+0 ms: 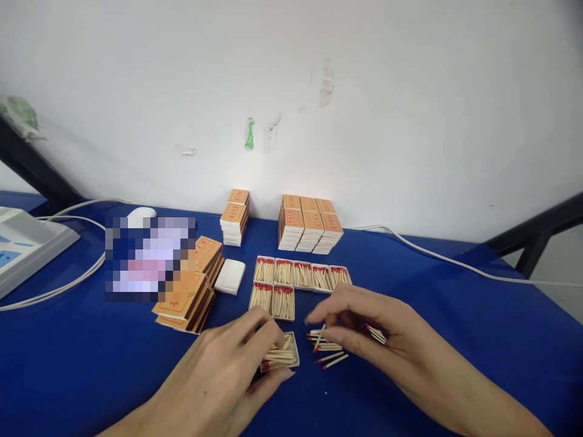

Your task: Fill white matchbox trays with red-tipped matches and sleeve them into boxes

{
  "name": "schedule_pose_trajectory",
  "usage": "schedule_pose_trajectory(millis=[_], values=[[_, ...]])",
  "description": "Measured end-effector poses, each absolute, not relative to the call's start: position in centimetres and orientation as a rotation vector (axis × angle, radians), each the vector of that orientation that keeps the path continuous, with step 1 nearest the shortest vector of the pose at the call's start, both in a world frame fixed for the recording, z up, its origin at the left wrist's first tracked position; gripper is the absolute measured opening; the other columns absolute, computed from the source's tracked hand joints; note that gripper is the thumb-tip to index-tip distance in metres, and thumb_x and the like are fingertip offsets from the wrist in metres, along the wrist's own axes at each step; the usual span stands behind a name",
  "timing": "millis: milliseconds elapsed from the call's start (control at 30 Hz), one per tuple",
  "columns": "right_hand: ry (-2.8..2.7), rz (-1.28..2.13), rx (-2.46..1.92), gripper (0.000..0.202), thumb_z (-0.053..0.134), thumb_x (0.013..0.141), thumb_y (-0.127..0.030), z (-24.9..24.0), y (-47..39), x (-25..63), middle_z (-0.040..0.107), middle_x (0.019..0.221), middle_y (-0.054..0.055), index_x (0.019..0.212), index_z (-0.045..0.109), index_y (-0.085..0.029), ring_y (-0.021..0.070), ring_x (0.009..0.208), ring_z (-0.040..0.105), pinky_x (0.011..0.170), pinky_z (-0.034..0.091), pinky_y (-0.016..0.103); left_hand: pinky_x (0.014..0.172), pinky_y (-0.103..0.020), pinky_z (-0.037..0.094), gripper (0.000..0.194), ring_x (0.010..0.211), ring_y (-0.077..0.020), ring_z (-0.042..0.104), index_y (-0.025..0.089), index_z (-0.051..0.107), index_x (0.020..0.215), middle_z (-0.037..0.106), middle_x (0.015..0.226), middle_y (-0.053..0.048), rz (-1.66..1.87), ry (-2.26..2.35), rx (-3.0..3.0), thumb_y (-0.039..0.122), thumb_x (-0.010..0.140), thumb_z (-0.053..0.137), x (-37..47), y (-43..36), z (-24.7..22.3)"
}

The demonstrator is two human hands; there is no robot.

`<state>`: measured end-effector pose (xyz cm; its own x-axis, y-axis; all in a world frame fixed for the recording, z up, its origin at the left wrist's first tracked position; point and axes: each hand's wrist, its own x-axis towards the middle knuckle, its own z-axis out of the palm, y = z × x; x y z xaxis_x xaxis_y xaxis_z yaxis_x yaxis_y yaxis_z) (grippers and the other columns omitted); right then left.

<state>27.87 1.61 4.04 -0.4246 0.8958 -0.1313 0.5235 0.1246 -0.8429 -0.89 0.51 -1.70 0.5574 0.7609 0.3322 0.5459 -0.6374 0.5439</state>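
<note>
My left hand is closed on a small white matchbox tray, gripping it at its left and near sides. Matches lie loosely inside it, partly hidden by my fingers. Just to the right, my right hand hovers over a small heap of loose red-tipped matches, thumb and forefinger apart. A few more matches show between thumb and palm; I cannot tell whether they are held or lie on the table. Beyond my hands, several trays filled with matches form two rows, touching one another.
Orange-labelled matchboxes stand in a large stack and a smaller stack by the wall. At left lie orange matchbox sleeves, beside white empty-looking trays. A white cable crosses the blue table; a white device stands far left.
</note>
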Motion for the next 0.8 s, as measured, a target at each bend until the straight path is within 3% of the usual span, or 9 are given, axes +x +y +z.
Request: schedule_pose_trajectory(millis=[100, 200, 367, 467, 700, 800], values=[[-1.995, 1.154, -1.41, 0.033, 0.061, 0.12, -0.058, 3.9, 1.0, 28.0, 0.08, 0.143, 0.001, 0.144, 0.079, -0.045, 0.0265, 0.132, 0.072, 0.113, 0.06, 0.039, 0.057, -0.027, 0.053, 0.04, 0.066, -0.0123, 0.065, 0.027, 0.06, 0.108, 0.067, 0.105, 0.006, 0.765, 1.062, 2.425, 0.005, 0.093, 0.089, -0.9, 0.5, -1.7], [-2.011, 1.117, -1.419, 0.032, 0.058, 0.12, -0.058, 4.0, 0.5, 27.8, 0.078, 0.147, 0.002, 0.139, 0.081, -0.044, 0.0301, 0.144, 0.067, 0.119, 0.059, 0.043, 0.059, -0.029, 0.054, 0.039, 0.071, -0.0148, 0.069, 0.027, 0.059, 0.11, 0.068, 0.106, 0.005, 0.74, 1.034, 2.448, 0.006, 0.094, 0.088, -0.9, 0.4, -1.7], [-1.976, 1.203, -1.444, 0.033, 0.053, 0.122, -0.059, 4.6, 0.8, 27.2, 0.08, 0.127, 0.004, 0.132, 0.074, -0.035, 0.0261, 0.114, 0.073, 0.102, 0.063, 0.04, 0.056, -0.03, 0.05, 0.039, 0.065, -0.0144, 0.062, 0.027, 0.057, 0.113, 0.067, 0.106, 0.005, 0.74, 0.988, 2.446, 0.007, 0.098, 0.086, -0.9, 0.3, -1.8], [-1.94, 1.181, -1.473, 0.028, 0.057, 0.121, -0.056, 4.5, 1.6, 27.1, 0.078, 0.113, 0.001, 0.118, 0.072, -0.032, 0.0211, 0.1, 0.07, 0.092, 0.058, 0.035, 0.057, -0.029, 0.051, 0.038, 0.066, -0.0142, 0.062, 0.028, 0.057, 0.12, 0.068, 0.109, 0.005, 0.714, 0.969, 2.406, 0.007, 0.101, 0.082, -0.9, 0.3, -1.6], [-1.772, 1.088, -1.428, 0.023, 0.078, 0.111, -0.049, 3.4, 2.1, 26.9, 0.079, 0.107, -0.001, 0.099, 0.079, -0.029, 0.0185, 0.097, 0.07, 0.085, 0.055, 0.032, 0.061, -0.03, 0.056, 0.011, 0.083, -0.0186, 0.076, 0.029, 0.058, 0.133, 0.073, 0.114, 0.0, 0.746, 0.928, 2.47, 0.035, 0.125, 0.06, -1.0, 0.3, -1.2], [-1.733, 1.107, -1.493, 0.021, 0.077, 0.11, -0.047, 2.9, 2.1, 26.6, 0.08, 0.096, -0.002, 0.1, 0.079, -0.029, 0.018, 0.089, 0.072, 0.081, 0.056, 0.033, 0.064, -0.033, 0.059, 0.021, 0.08, -0.0193, 0.078, 0.026, 0.058, 0.131, 0.075, 0.111, -0.001, 0.708, 0.886, 2.584, 0.04, 0.13, 0.042, -0.7, 0.2, -0.8]])
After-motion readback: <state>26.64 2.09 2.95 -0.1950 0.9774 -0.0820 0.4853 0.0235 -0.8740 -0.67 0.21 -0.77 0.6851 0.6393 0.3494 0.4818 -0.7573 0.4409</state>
